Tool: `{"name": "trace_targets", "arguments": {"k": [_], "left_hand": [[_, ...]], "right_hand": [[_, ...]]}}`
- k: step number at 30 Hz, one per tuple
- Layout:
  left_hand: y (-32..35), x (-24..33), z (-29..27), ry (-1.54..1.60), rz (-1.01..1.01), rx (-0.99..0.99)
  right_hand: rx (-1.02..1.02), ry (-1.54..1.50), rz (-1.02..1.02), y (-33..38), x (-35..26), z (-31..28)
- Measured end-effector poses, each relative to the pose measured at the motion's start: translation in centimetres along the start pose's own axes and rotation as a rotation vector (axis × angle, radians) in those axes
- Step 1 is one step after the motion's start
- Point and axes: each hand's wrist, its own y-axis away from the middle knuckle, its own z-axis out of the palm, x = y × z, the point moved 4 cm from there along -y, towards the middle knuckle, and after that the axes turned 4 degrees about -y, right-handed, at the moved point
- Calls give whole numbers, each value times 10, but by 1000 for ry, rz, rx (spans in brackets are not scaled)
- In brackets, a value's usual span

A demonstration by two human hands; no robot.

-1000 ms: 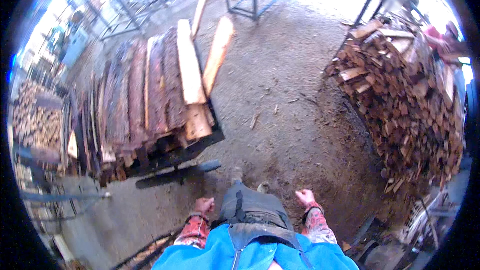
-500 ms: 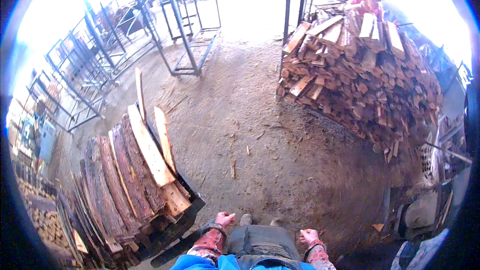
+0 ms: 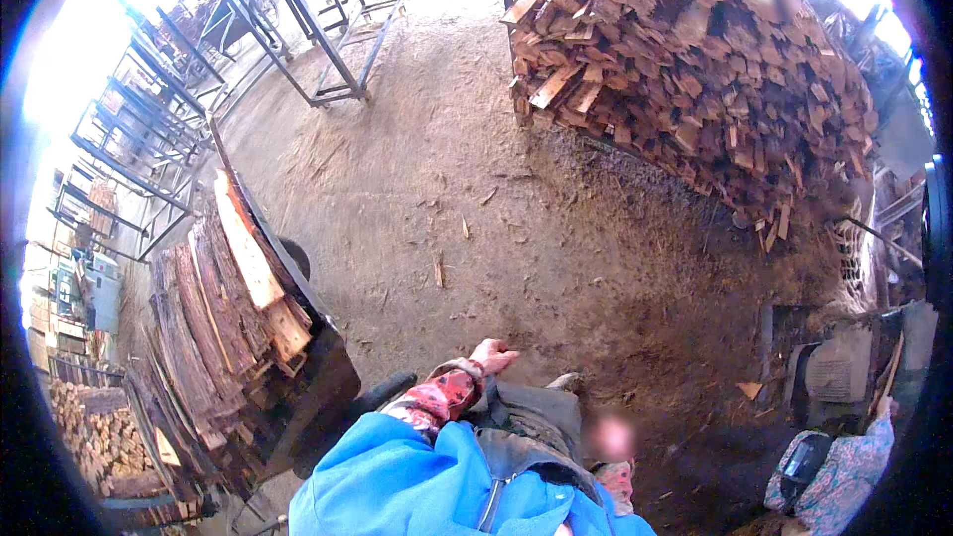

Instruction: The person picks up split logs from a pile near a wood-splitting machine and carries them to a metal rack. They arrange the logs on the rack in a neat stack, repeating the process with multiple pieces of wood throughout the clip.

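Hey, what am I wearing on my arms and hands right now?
The left hand is bare. Its forearm has a red patterned sleeve with a dark cuff, coming out from under a bright blue jacket. The right hand is blurred; a bit of the same red pattern shows below it.

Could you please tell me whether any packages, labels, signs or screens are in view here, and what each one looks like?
None that I can make out: no package, label, sign or screen shows clearly.
Grey box-like unit: far left edge, by the metal racks; too small to tell whether it has a screen.
Otherwise only the stacked firewood, the planks on a cart and the dirt floor.
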Motion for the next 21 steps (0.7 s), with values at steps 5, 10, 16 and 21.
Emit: {"name": "trace_targets", "arguments": {"k": [5, 10, 16, 21], "left_hand": [[-13, 66, 73, -212, 37, -75], [-31, 115, 107, -254, 92, -33], [-46, 145, 113, -153, 22, -59], [-83, 169, 110, -194, -59, -76]], "right_hand": [[-3, -72, 55, -27, -19, -58], [-8, -54, 56, -36, -63, -97], [-24, -36, 22, -36, -108, -118], [0, -56, 2, -27, -142, -117]]}}
